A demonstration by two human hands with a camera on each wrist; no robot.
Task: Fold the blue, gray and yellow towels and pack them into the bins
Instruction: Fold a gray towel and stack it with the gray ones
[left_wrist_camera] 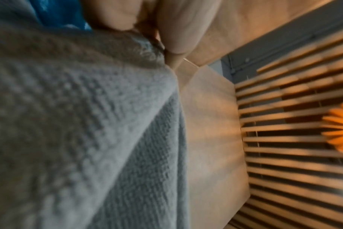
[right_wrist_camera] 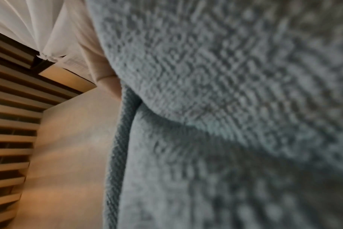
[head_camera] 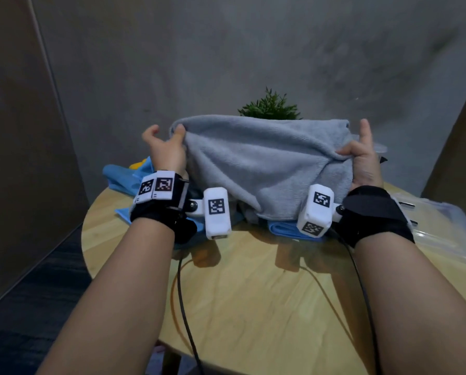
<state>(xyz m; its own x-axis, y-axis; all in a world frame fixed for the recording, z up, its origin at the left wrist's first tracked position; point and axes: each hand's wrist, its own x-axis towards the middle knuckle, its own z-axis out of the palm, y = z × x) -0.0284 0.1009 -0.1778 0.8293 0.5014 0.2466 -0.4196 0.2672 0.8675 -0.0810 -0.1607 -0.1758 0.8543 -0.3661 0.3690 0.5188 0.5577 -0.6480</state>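
Observation:
A gray towel [head_camera: 267, 163] hangs stretched between my two hands above the round wooden table [head_camera: 253, 288]. My left hand [head_camera: 169, 147] pinches its upper left corner with thumb and forefinger. My right hand [head_camera: 361, 155] grips its right edge, with the forefinger pointing up. In the left wrist view the gray towel [left_wrist_camera: 78, 131] fills the left side under my left hand [left_wrist_camera: 166, 35]. The gray towel [right_wrist_camera: 225, 108] also fills most of the right wrist view, where my fingers are hidden. A blue towel [head_camera: 123, 180] lies crumpled on the table behind the gray one, and a bit of yellow towel [head_camera: 137, 165] shows on it.
A clear plastic bin [head_camera: 442, 228] lies at the table's right edge. A small green plant [head_camera: 271, 106] stands behind the towel. Gray walls close in at the back and both sides. Two black cables [head_camera: 184, 307] run from my wrists across the near table.

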